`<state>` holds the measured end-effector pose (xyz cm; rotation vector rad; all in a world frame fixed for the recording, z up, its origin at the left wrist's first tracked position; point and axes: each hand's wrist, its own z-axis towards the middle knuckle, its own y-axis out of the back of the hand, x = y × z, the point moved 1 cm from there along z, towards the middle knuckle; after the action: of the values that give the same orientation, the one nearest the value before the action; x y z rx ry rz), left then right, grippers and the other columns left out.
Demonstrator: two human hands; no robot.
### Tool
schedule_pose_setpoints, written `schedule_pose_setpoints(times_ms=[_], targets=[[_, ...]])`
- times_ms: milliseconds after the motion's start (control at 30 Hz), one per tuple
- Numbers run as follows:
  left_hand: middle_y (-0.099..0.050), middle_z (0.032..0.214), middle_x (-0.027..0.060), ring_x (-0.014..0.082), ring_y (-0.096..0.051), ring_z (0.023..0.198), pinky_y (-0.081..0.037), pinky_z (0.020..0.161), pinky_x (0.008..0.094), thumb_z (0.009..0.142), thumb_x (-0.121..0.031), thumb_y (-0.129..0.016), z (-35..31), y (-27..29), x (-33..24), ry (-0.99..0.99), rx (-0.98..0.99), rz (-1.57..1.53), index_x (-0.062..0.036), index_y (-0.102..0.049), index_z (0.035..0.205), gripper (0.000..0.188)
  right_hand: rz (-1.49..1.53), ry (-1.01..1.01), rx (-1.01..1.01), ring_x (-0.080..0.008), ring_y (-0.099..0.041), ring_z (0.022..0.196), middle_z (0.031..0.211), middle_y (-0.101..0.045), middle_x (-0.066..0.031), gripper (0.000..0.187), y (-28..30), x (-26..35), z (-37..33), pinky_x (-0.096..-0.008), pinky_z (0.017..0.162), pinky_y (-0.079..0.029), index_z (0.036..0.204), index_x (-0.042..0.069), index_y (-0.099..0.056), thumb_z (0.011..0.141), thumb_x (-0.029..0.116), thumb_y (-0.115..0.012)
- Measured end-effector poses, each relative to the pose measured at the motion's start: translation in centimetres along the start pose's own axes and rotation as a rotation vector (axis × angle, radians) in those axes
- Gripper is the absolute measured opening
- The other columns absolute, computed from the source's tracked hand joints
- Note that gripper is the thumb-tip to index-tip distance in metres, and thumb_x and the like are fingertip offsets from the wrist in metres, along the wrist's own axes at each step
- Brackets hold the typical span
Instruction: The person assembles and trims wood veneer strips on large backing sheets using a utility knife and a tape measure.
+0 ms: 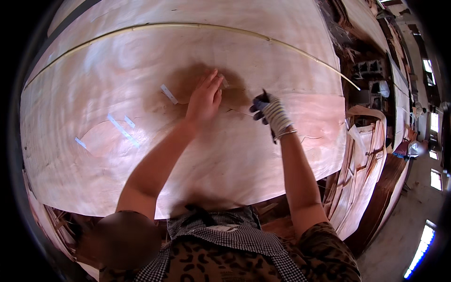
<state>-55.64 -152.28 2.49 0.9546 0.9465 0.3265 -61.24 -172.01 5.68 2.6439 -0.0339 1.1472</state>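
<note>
A broad sheet of pale wood veneer (244, 155) lies before me. My bare left hand (204, 99) rests on it near the middle, fingers stretched forward. Beside its fingertips is a faint short strip of tape (224, 82). My right hand (272, 113), in a striped glove with dark fingers, hovers over or touches the sheet to the right. Its fingers are curled; a dark pointed tip shows above them, but what it belongs to is unclear. A crack in the veneer runs between the hands. Left of my left hand is a whitish tape strip (169, 94).
More tape strips (123, 130) are on the sheet's left part. A long thin bamboo rod (199, 25) lies across the far side. At the right are stacked veneer scraps (359, 164) and hollow blocks (369, 69). Loose offcuts show below the near edge.
</note>
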Motion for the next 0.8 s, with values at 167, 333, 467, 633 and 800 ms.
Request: schedule_pose_setpoints(times_ms=[167,333,467,633,800], targets=[[-0.038,0.133,0.002,0.0179,-0.029,0.126,-0.014,0.106,0.0398,0.086,-0.02,-0.045,-1.3,-2.2,-4.7,-0.234,0.124,0.09,-0.0108,-0.048,0.121,0.036,-0.705,0.277,-0.341,-0.0221,-0.059,0.049,0.065,-0.061,-0.0138,0.029,0.1,-3.1,-0.2,-0.0331,0.046,-0.045,0.082,0.001,-0.06,0.076,0.029,-0.061],[-0.043,0.128,0.004,0.0208,-0.03,0.126,-0.015,0.105,0.0443,0.086,-0.021,-0.046,-0.2,-0.7,-5.2,-0.093,0.248,0.11,-0.0088,-0.049,0.119,0.035,-1.048,0.104,-0.078,-0.0296,-0.061,0.073,0.072,-0.062,-0.0168,0.027,4.4,-5.6,-5.6,-0.0392,0.066,-0.046,0.086,0.005,-0.064,0.071,0.027,-0.062],[-0.046,0.125,0.0091,0.0262,-0.036,0.122,-0.023,0.1,0.0493,0.083,-0.016,-0.052,-4.8,3.3,-1.5,0.088,-0.112,-0.04,-0.007,-0.051,0.116,0.035,-0.529,0.037,-0.078,-0.0159,-0.054,0.049,0.057,-0.057,-0.0089,0.015,5.9,-6.9,-9.9,-0.0313,0.044,-0.042,0.07,0.0,-0.057,0.076,0.014,-0.059],[-0.05,0.119,0.0133,0.027,-0.045,0.114,-0.035,0.095,0.0366,0.081,-0.004,-0.052,-18.2,14.7,6.9,0.375,-0.424,-0.17,-0.0039,-0.048,0.118,0.037,-0.208,0.146,-0.053,-0.0125,-0.051,0.04,0.06,-0.058,-0.0067,0.013,2.0,-4.7,-12.2,-0.0239,0.033,-0.036,0.085,0.004,-0.055,0.083,0.018,-0.056],[-0.036,0.134,0.0095,0.0216,-0.033,0.123,-0.024,0.102,0.0345,0.088,-0.04,-0.043,-34.2,41.8,19.8,0.483,-1.249,-0.56,-0.0039,-0.032,0.131,0.057,-0.158,0.459,0.296,-0.0092,-0.051,0.042,0.062,-0.059,-0.004,0.015,-12.4,2.9,-16.1,-0.0223,0.034,-0.034,0.086,0.009,-0.054,0.083,0.023,-0.057]])
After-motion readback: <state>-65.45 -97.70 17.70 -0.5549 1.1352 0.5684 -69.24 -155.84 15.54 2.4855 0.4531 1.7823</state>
